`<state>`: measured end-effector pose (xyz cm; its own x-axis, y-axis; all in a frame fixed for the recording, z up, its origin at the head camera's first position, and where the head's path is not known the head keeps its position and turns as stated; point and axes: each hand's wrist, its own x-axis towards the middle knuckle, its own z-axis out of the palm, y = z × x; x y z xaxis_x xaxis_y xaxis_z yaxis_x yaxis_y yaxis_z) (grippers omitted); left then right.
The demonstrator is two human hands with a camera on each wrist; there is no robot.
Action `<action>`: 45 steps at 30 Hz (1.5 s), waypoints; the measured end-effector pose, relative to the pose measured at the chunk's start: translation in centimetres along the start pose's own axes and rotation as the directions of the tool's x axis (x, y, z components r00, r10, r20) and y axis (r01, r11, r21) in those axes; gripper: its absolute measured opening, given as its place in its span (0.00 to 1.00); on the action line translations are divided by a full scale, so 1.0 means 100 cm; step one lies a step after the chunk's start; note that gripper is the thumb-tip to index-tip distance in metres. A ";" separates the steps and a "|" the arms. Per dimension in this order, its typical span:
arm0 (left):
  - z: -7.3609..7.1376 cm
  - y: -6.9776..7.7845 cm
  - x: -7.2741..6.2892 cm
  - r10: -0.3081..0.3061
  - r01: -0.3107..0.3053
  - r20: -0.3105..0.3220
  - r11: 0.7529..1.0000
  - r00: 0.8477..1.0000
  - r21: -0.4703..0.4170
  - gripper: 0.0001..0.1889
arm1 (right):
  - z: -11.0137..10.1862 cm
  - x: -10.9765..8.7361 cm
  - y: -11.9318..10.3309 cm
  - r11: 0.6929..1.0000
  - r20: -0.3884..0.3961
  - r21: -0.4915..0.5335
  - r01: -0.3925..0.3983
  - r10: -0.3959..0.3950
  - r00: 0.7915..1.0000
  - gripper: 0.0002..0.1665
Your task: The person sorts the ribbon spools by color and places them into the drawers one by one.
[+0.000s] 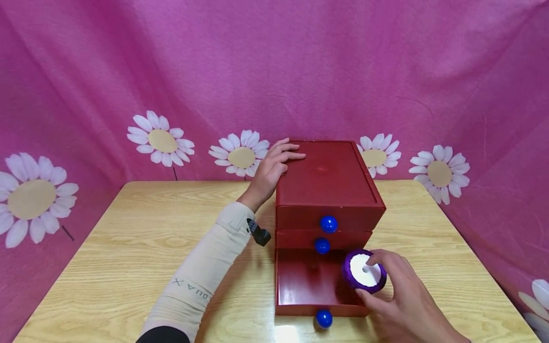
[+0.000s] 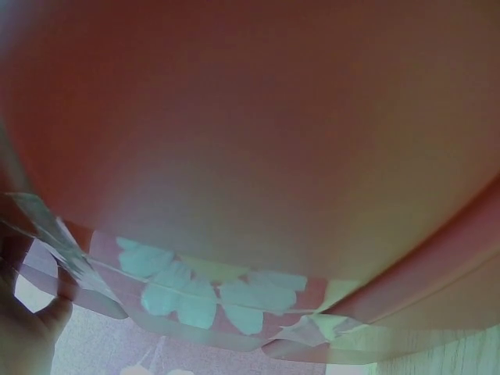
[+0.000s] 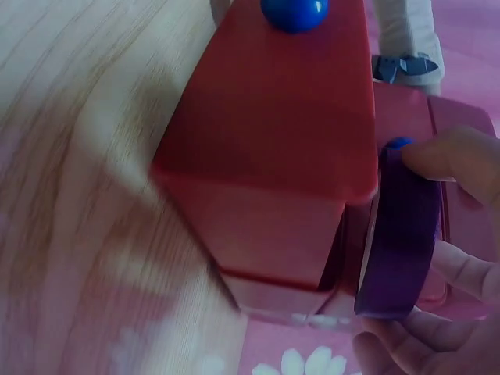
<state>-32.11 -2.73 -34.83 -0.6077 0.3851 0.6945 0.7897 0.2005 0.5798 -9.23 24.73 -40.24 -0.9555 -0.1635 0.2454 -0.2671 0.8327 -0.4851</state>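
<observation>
A red cabinet of small drawers with blue knobs stands on the table, its bottom drawer pulled out. My left hand rests on the top left edge of the cabinet, fingers laid over the top; part of it appears at the left of the left wrist view. Over the right side of the pulled-out drawer, my right hand pinches a spool of purple ribbon with a white face. The spool is tilted, the white side toward the head camera. Nothing is visible inside the drawer.
The wooden table extends on both sides of the cabinet. Behind it hangs a pink cloth with white daisies. Two upper drawers with blue knobs are closed above the pulled-out one.
</observation>
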 end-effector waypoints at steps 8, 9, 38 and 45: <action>0.001 -0.001 0.000 0.025 -0.025 0.000 1.000 1.000 -0.014 0.26 | 0.014 0.010 -0.010 0.995 0.031 0.003 0.103 -0.103 0.994 0.31; 0.001 -0.001 0.000 0.023 -0.023 0.000 1.000 1.000 -0.014 0.26 | 0.016 0.012 -0.011 0.993 0.031 0.001 0.119 -0.119 0.992 0.31; -0.001 0.001 0.001 -0.007 0.007 -0.002 1.000 1.000 0.004 0.27 | 0.040 0.032 -0.014 0.960 0.102 0.053 0.276 -0.280 0.955 0.29; 0.000 0.000 0.001 0.024 -0.024 -0.009 1.000 1.000 -0.002 0.27 | 0.040 0.030 -0.015 0.964 0.151 0.073 0.254 -0.263 0.953 0.27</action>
<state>-32.21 -2.71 -34.78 -0.5897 0.3816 0.7118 0.8037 0.1897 0.5641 -12.16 20.83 -42.17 -0.8592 -0.4548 0.2346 -0.5099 0.7225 -0.4670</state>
